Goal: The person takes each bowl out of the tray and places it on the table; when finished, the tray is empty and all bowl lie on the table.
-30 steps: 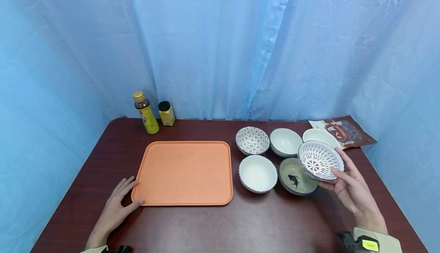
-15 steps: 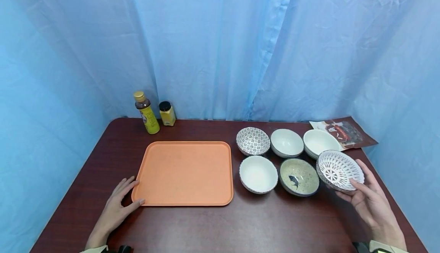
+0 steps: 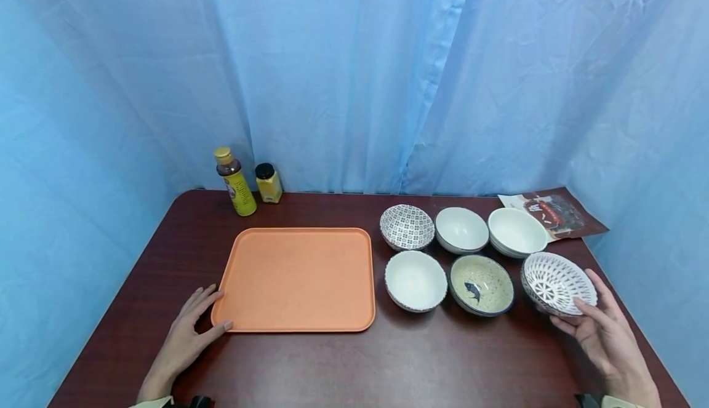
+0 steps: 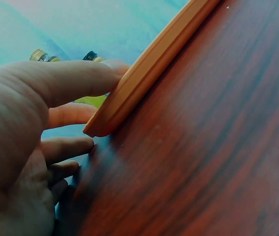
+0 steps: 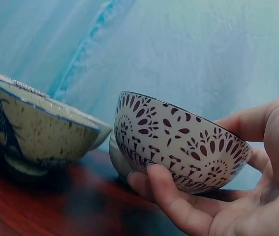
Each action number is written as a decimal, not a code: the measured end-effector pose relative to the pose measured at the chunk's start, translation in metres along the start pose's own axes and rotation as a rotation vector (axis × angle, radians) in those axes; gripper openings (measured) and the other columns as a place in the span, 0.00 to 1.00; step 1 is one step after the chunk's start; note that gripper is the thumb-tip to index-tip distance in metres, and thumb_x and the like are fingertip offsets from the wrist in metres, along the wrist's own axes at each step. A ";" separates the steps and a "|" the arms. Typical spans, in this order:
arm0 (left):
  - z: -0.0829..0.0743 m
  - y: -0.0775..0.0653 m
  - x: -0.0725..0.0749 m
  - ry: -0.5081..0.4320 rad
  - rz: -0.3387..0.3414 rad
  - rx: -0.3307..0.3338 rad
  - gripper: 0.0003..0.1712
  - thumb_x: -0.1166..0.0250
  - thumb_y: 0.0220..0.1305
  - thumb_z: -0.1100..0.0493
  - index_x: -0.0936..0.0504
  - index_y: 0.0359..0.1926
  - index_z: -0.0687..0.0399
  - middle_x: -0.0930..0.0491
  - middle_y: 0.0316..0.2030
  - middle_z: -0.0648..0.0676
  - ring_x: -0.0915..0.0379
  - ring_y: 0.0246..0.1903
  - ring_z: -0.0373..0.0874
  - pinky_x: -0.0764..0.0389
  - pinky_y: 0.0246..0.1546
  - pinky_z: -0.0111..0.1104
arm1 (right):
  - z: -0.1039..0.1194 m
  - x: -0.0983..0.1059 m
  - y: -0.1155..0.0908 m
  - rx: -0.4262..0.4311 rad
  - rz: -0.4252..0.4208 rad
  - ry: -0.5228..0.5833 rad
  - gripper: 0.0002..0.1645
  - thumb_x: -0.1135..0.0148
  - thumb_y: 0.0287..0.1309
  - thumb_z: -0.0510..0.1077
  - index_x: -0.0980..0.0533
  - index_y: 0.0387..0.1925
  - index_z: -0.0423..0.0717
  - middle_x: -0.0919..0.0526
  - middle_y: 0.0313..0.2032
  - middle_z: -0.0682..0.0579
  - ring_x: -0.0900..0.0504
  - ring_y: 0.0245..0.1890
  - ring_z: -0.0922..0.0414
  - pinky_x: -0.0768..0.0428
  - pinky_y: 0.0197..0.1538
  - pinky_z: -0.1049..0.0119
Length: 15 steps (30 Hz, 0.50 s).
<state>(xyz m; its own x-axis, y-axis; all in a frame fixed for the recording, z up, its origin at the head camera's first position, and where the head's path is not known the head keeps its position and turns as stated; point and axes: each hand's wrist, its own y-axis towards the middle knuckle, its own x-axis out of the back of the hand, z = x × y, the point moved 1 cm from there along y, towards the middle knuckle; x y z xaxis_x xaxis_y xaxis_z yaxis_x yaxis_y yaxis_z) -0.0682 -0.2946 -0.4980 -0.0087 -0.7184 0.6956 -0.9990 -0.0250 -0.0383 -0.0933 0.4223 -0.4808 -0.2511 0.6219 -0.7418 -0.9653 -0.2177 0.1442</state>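
Observation:
My right hand (image 3: 606, 328) grips a white bowl with a dark petal pattern (image 3: 558, 284) by its right side. In the right wrist view the patterned bowl (image 5: 178, 140) is tilted, fingers under its base and thumb side at the rim, close over the table. To its left is a speckled greenish bowl with a fish drawing (image 3: 490, 282); behind it are stacked white bowls (image 3: 517, 232). My left hand (image 3: 180, 340) rests at the near left corner of an orange tray (image 3: 293, 282), thumb and fingers straight. In the left wrist view the thumb touches the tray's rim (image 4: 144, 78).
A geometric-patterned bowl (image 3: 407, 226), a pale bowl (image 3: 461, 228) and a scalloped white bowl (image 3: 415, 280) stand right of the tray. A sauce bottle (image 3: 238, 189) and a black-lidded jar (image 3: 268, 185) stand back left. A food packet (image 3: 570, 214) lies back right. Blue curtains surround the table.
My right hand has carried the petal-patterned bowl right and toward me, from over the fish bowl to its right side, and lower. My left hand and the tray have stayed put.

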 end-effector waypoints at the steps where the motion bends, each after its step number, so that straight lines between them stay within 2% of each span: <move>1: 0.000 0.000 0.000 0.001 0.000 0.001 0.41 0.29 0.60 0.47 0.30 0.70 0.60 0.42 0.74 0.69 0.58 0.75 0.72 0.46 0.61 0.72 | -0.001 0.002 0.000 -0.005 -0.011 -0.006 0.39 0.76 0.74 0.27 0.40 0.73 0.64 0.23 0.61 0.51 0.14 0.51 0.40 0.16 0.46 0.45; 7: 0.001 0.000 0.000 0.003 0.002 0.001 0.41 0.29 0.60 0.47 0.30 0.70 0.60 0.43 0.74 0.69 0.58 0.75 0.72 0.46 0.61 0.72 | -0.006 0.012 -0.002 -0.031 -0.057 -0.035 0.39 0.73 0.74 0.27 0.38 0.72 0.66 0.22 0.59 0.54 0.14 0.50 0.42 0.15 0.45 0.46; 15: 0.001 0.000 0.001 0.009 0.005 0.004 0.41 0.29 0.60 0.47 0.31 0.70 0.60 0.43 0.74 0.70 0.58 0.75 0.72 0.46 0.61 0.72 | -0.013 0.018 -0.001 -0.039 -0.068 -0.042 0.38 0.72 0.74 0.27 0.38 0.71 0.66 0.21 0.58 0.55 0.13 0.50 0.43 0.15 0.46 0.46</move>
<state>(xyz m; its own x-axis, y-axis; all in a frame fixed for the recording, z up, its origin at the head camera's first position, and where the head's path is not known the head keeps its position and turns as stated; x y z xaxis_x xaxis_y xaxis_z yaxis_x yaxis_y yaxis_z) -0.0678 -0.2954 -0.4981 -0.0137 -0.7123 0.7017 -0.9987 -0.0245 -0.0444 -0.0960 0.4238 -0.5024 -0.1888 0.6674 -0.7204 -0.9768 -0.2029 0.0680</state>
